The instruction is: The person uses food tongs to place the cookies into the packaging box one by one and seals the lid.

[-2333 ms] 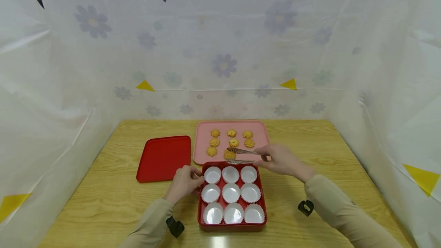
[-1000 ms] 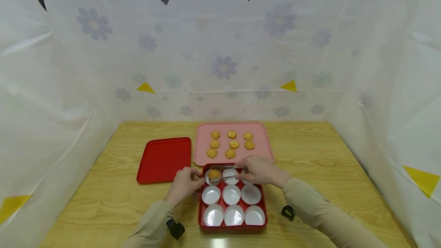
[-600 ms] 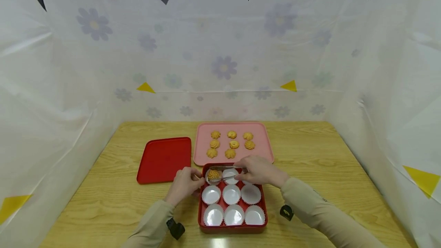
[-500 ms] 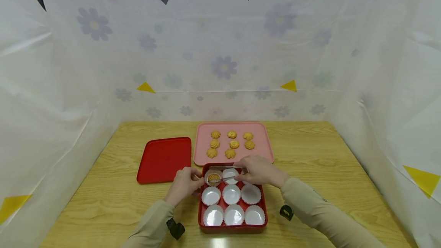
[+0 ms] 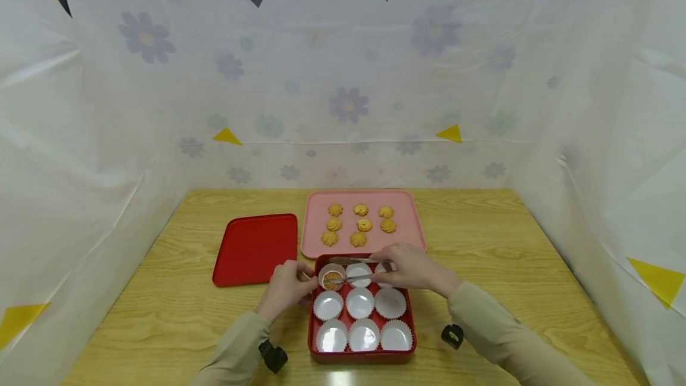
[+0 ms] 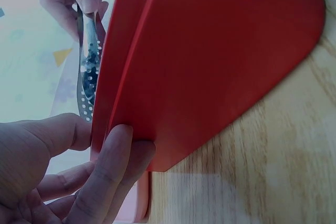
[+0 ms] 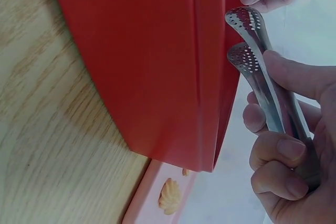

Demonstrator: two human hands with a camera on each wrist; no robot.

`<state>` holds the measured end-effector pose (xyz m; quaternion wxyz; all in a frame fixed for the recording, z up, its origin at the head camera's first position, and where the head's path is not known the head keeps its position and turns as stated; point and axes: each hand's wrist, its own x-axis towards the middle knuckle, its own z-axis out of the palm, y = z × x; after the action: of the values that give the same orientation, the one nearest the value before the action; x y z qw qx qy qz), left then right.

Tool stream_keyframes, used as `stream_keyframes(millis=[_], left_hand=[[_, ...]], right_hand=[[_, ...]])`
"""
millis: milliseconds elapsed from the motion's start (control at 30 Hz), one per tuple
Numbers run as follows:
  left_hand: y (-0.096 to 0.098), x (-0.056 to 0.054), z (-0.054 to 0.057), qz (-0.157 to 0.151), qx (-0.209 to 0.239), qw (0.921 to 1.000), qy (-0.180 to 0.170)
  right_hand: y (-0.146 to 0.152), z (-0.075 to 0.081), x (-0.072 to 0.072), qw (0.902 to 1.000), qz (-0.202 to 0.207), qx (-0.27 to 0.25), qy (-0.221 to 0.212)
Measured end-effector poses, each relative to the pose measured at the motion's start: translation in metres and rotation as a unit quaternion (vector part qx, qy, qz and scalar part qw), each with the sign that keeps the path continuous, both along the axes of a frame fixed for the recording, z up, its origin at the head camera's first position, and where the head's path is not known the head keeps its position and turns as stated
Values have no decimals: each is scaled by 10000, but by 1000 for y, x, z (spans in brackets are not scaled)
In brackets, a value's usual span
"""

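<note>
My right hand [image 5: 412, 268] grips metal tongs [image 7: 261, 72] with perforated tips, thumb on one arm and fingers curled round the other. The tongs reach over the back row of a red box [image 5: 361, 357] that holds white paper cups in rows. A swirled cookie [image 5: 332, 280] lies in the back-left cup [image 5: 328, 269], partly behind one tong arm; the tips stand apart above it. My left hand [image 5: 289, 286] pinches the box's left wall near its back corner, thumb at the rim and fingers [image 6: 113, 153] against the outside.
A pink tray [image 5: 312, 246] with several piped cookies [image 5: 358, 239] stands right behind the box. To the left lies a flat red lid [image 5: 256, 250] on the wooden table [image 5: 461, 225]. Pale sheeting [image 5: 343, 76] closes off the back and sides.
My right hand brought a cookie in the tongs from the pink tray to the back-left cup. The cookie sank into the cup, and the tongs then shifted slightly right. My left hand stayed put.
</note>
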<state>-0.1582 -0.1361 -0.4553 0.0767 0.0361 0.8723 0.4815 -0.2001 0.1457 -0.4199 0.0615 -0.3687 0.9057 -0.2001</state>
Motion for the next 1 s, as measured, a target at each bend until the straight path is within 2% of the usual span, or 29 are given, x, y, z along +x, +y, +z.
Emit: stream_keyframes(millis=[167,300,500,633,800,1000], left_hand=[[0,0,0,13,-2,10000,-9],[0,0,1,16,-1,10000,-14],[0,0,1,31,-33,10000,8],[0,0,0,39,-43,10000,9],[0,0,1,62,-40,10000,-33],[1,1,1,45,-68,10000,-10]], right_hand=[[7,-3,0,9994,59,-301,-144],[13,-7,0,9972,-65,-562,-494],[24,-11,1,9880,-146,-1265,-876],[30,-14,1,9817,-260,-1618,-973],[37,-17,2,9769,-842,-1695,-995],[39,-21,2,9670,-1564,-1863,-757]])
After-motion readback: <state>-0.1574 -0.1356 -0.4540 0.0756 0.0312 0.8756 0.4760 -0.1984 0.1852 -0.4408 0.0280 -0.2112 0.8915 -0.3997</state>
